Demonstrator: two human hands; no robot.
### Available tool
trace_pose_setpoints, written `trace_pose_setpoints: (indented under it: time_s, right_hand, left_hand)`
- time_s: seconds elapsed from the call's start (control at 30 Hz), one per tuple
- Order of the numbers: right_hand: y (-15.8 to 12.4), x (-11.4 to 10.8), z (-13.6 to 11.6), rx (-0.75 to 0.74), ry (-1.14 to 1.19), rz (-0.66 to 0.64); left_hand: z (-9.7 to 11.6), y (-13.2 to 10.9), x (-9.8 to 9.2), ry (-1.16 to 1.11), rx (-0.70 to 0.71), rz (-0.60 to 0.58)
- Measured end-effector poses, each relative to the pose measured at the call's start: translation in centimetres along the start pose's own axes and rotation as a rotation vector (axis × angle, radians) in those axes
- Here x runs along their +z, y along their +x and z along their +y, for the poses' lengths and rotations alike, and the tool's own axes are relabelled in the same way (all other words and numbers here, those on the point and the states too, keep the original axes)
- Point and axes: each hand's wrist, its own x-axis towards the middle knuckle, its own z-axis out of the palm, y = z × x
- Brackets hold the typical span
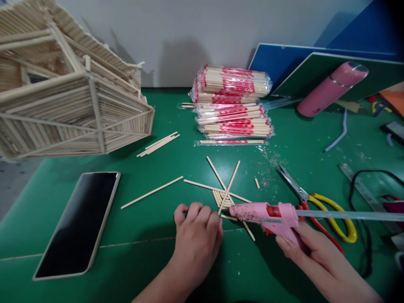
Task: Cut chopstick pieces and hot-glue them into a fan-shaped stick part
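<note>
Your right hand [315,257] has its fingers clamped around the grip of the pink hot glue gun [268,213]. Its nozzle points left at the small cluster of wooden sticks [222,198] on the green table [142,261]. Your left hand [197,237] rests knuckles-up just beside that cluster. Its fingers are curled, but whether they pinch a stick cannot be told. Yellow-handled scissors [318,206] lie behind the gun.
</note>
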Motion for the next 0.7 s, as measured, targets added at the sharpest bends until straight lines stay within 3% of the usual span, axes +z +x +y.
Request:
trace_pose_setpoints:
  time_s: [0.7]
  right_hand:
    - [0.05,0.39,-0.26,0.052,0.061,-0.008]
  left_hand:
    - [0.02,0.11,-0.04,0.002,0.007,0.002]
